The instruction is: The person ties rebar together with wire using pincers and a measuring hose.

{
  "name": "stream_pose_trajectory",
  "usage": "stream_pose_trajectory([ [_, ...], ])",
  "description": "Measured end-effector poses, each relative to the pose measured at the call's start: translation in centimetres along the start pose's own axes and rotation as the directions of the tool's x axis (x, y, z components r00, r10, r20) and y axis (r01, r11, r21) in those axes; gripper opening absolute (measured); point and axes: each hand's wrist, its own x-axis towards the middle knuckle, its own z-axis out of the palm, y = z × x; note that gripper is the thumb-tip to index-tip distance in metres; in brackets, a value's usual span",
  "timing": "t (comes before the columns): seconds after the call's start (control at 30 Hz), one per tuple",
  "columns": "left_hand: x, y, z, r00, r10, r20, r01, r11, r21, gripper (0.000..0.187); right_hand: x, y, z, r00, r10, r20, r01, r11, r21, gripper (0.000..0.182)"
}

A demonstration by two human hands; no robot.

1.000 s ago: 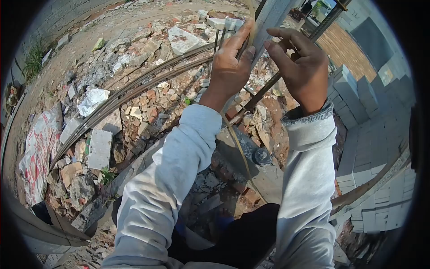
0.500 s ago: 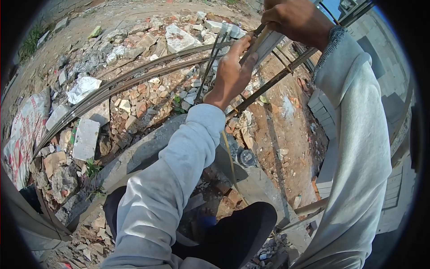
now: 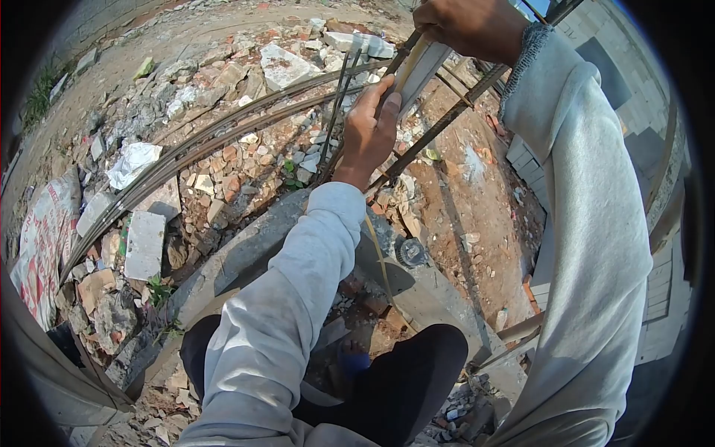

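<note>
My left hand is closed around a dark steel bar, thumb pressed along its side. A pale strip and a grey, flat-faced length run beside the bar. Higher up, my right hand is bent over the top of the same bar, its fingers curled and partly cut off by the frame's edge. Behind my left hand, thin dark rods stand upright. A thicker ribbed rebar slants past on the right.
Long curved rebars lie across broken brick and concrete rubble. A printed sack lies at the left. Concrete beams meet near my knees, with a dark round object on one. Grey blocks stand at the right.
My left hand has slid lower along the bar, away from my right hand. Both hands appear farther left, and the view has shifted slightly.
</note>
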Motion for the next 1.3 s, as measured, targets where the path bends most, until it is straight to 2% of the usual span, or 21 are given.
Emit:
stream_pose_trajectory([
  [0.13, -0.1, 0.0, -0.2, 1.0, -0.012, 0.012, 0.012, 0.999, 0.053, 0.049, 0.0, 0.0, -0.2, 1.0, 0.018, -0.005, -0.018, 1.0, 0.0, 0.009],
  [0.23, -0.5, 0.7, -0.1, 0.997, -0.082, 0.001, 0.082, 0.996, 0.022, 0.053, -0.1, -0.1, -0.2, 0.999, 0.035, -0.009, -0.035, 0.999, 0.005, 0.008],
  [0.33, -0.8, -0.2, -0.2, 0.998, -0.058, 0.006, 0.058, 0.997, 0.057, 0.049, -0.2, -0.2, -0.4, 0.999, 0.051, -0.013, -0.051, 0.999, 0.011, 0.008],
  [0.43, -1.8, -0.5, -0.7, 0.998, 0.06, -0.021, -0.056, 0.989, 0.139, 0.049, -0.2, -0.3, -0.5, 0.998, 0.059, -0.017, -0.058, 0.998, 0.017, 0.007],
  [0.63, -2.0, -1.0, -0.9, 0.99, 0.137, -0.023, -0.128, 0.965, 0.231, 0.041, -0.1, -0.4, -0.5, 0.996, 0.081, -0.025, -0.08, 0.996, 0.03, 0.005],
  [0.83, -1.7, -1.3, -1.0, 0.993, 0.113, -0.037, -0.101, 0.968, 0.23, 0.039, -0.2, -0.6, -0.7, 0.995, 0.092, -0.033, -0.091, 0.995, 0.032, 0.004],
  [0.93, -1.7, -0.7, -1.1, 1.0, 0.022, -0.014, -0.019, 0.977, 0.211, 0.039, -0.4, -0.8, -0.6, 0.993, 0.101, -0.059, -0.098, 0.994, 0.044, 0.003],
  [1.1, -1.1, 0.1, -0.8, 0.999, 0.03, 0.025, -0.033, 0.989, 0.146, 0.037, -0.3, -0.9, -1.0, 0.993, 0.1, -0.059, -0.095, 0.992, 0.08, 0.004],
  [1.23, -0.9, -0.3, -0.9, 0.998, 0.004, 0.066, -0.013, 0.99, 0.137, 0.037, 0.0, -1.2, -1.7, 0.998, 0.061, 0.005, -0.061, 0.994, 0.087, 0.006],
  [1.3, -0.8, -0.3, -0.7, 0.998, -0.005, 0.059, -0.004, 0.988, 0.157, 0.036, -0.9, -1.8, -2.2, 0.998, 0.053, -0.044, -0.05, 0.995, 0.082, 0.007],
])
